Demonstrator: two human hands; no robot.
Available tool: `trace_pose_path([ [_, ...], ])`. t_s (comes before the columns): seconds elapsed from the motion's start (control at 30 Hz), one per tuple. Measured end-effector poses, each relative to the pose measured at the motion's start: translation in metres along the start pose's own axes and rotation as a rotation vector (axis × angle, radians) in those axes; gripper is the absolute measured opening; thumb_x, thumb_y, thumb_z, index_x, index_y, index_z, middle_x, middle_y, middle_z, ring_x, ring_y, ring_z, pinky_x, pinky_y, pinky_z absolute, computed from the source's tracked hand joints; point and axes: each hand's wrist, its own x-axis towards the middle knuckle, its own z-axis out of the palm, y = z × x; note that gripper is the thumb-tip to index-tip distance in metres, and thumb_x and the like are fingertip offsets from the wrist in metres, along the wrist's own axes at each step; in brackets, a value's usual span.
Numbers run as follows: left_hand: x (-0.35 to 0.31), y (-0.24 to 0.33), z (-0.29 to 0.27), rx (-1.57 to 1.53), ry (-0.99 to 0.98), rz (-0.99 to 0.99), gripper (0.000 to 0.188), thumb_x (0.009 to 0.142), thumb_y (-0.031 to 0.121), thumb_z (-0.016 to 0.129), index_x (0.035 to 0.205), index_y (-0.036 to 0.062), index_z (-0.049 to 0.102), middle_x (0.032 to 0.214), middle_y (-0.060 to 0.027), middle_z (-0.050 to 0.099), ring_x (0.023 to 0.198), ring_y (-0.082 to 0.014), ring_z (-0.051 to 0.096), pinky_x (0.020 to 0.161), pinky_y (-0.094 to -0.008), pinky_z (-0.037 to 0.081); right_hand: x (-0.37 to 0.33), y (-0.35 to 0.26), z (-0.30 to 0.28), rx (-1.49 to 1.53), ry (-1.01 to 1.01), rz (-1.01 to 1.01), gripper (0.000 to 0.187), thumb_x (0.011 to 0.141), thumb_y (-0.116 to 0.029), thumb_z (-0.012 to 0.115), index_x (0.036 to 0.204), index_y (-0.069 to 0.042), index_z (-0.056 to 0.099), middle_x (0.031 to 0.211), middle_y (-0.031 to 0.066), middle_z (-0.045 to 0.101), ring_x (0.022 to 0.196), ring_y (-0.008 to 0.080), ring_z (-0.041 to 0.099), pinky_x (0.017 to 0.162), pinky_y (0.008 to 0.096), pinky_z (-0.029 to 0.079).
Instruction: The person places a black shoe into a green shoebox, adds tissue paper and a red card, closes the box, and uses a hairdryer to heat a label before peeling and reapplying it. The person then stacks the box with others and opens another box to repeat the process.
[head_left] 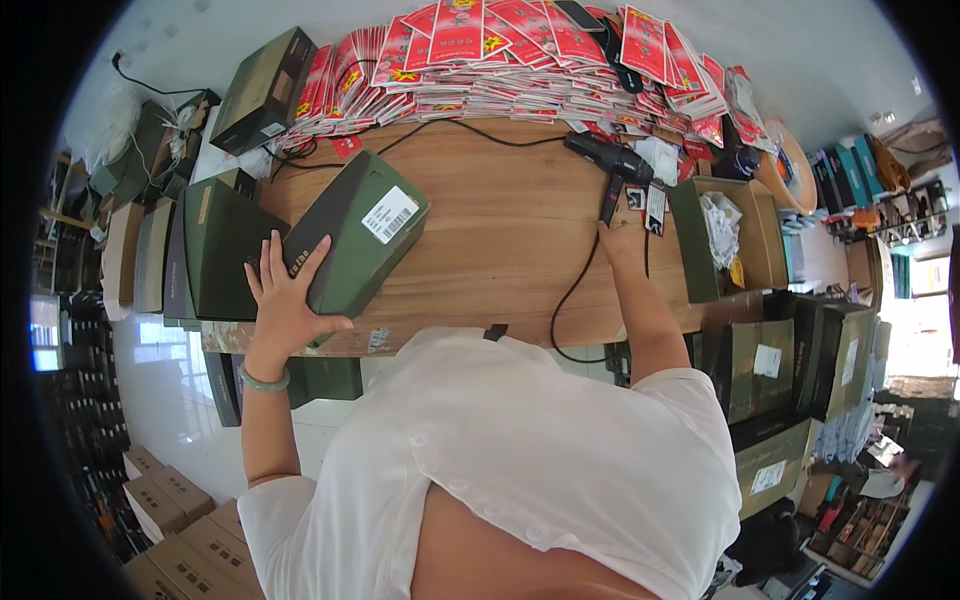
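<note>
A: Tabletop (500, 215) first: we are working over a wide wooden surface, and it is carrying everything we are handling. What is sitting along its far edge?

B: We are seeing a broad heap of red printed packets (540, 55) spreading across that edge, with a dark green box (262, 90) lying at its left end.

A: Where is the green shoebox (365, 235) lying?

B: We are steadying it on the tabletop's left half, near the front edge, tilted diagonally, with a white label facing up. More green boxes (215, 250) are standing just to its left, touching it.

A: And the left hand (283, 300)?

B: We are pressing it flat against the shoebox's near end, fingers spread open and the thumb lying along the lower side. A pale green bangle (263, 381) is circling that wrist.

A: The right hand (622, 243)?

B: We are reaching it toward the black handheld tool (612, 165), whose cable is trailing over the front edge. The fingertips are touching the handle's lower end; we cannot tell whether they are closing around it.
</note>
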Motion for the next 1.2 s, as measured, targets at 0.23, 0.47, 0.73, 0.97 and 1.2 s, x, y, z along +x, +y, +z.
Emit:
trace_pose_path([
  [0.23,-0.003,0.021,0.009,-0.019,0.125,-0.024,0.108,0.047,0.037,0.088,0.146,0.0340,0.044,0.150,-0.0272,0.026,0.137,-0.0457,0.028,0.113,-0.0583,0.018,0.085,-0.013,0.010,0.169,-0.188,-0.060,0.083,0.073,-0.043,0.081,0.131,0.010,0.052,0.127,0.0267,0.060,0.122,0.0373,0.056,0.102,0.0388,0.045],
  [0.47,-0.011,0.049,0.010,0.082,0.156,-0.031,0.103,0.050,0.033,0.085,0.146,0.0257,0.046,0.148,-0.0279,0.029,0.134,-0.0451,0.032,0.109,-0.0527,0.025,0.083,-0.028,-0.005,0.823,-0.461,0.140,0.045,0.078,-0.021,0.076,0.114,-0.001,0.058,0.110,0.0130,0.061,0.108,0.0274,0.058,0.092,0.0446,0.049],
  [0.73,-0.009,0.061,0.018,0.074,0.253,-0.092,0.096,0.053,0.036,0.082,0.142,0.0302,0.050,0.145,-0.0270,0.032,0.128,-0.0431,0.036,0.107,-0.0527,0.026,0.068,-0.028,-0.014,1.297,-0.891,0.286,0.014,0.087,-0.009,0.067,0.092,-0.006,0.054,0.090,0.0095,0.063,0.067,0.0165,0.060,0.056,0.0262,0.051],
  [0.97,-0.011,0.054,0.021,0.027,0.298,-0.045,0.095,0.054,0.041,0.082,0.142,0.0315,0.050,0.143,-0.0262,0.033,0.127,-0.0445,0.035,0.104,-0.0546,0.028,-0.125,-0.061,-0.108,1.168,-0.613,-0.158,0.026,0.096,-0.030,0.064,0.087,-0.008,0.053,0.057,0.0029,0.049,0.041,0.0119,0.043,0.038,0.0263,0.031],
  [1.2,-0.015,0.046,0.029,0.007,0.325,-0.019,0.094,0.055,0.040,0.080,0.143,0.0285,0.049,0.144,-0.0272,0.033,0.127,-0.0444,0.036,0.105,-0.0548,0.027,-0.222,-0.086,-0.153,1.176,-0.447,-0.372,0.036,0.099,-0.041,0.055,0.094,-0.006,0.052,0.058,0.0053,0.050,0.039,0.0131,0.042,0.037,0.0259,0.033],
])
